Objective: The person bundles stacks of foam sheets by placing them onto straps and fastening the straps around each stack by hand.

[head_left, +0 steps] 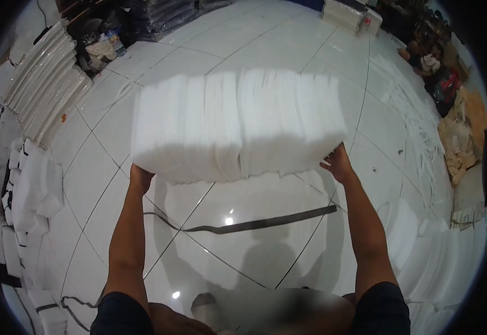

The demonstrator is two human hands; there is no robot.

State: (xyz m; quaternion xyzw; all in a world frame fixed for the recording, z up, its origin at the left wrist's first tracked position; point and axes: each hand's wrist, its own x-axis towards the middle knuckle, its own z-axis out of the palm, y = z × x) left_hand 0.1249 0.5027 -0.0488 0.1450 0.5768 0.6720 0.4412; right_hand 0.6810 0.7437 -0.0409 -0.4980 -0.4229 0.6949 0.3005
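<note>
A wide block of many thin white sheets [238, 123], packed side by side, is held up in front of me over the tiled floor. My left hand [141, 177] grips its lower left corner. At the lower right end, my right hand [338, 163] holds the block from the side, with some fingers hidden against it. Nearer to me, a dark flat strap [277, 220] lies across the floor tiles, below the block and between my forearms.
Plastic-wrapped white stacks [48, 78] stand at the far left, with white bundles [37, 190] nearer. Loose white strips [411, 117] lie on the right, beside brown crumpled material [461, 134]. White sheets [444, 262] are piled at the lower right. A pale box [344, 15] stands at the back.
</note>
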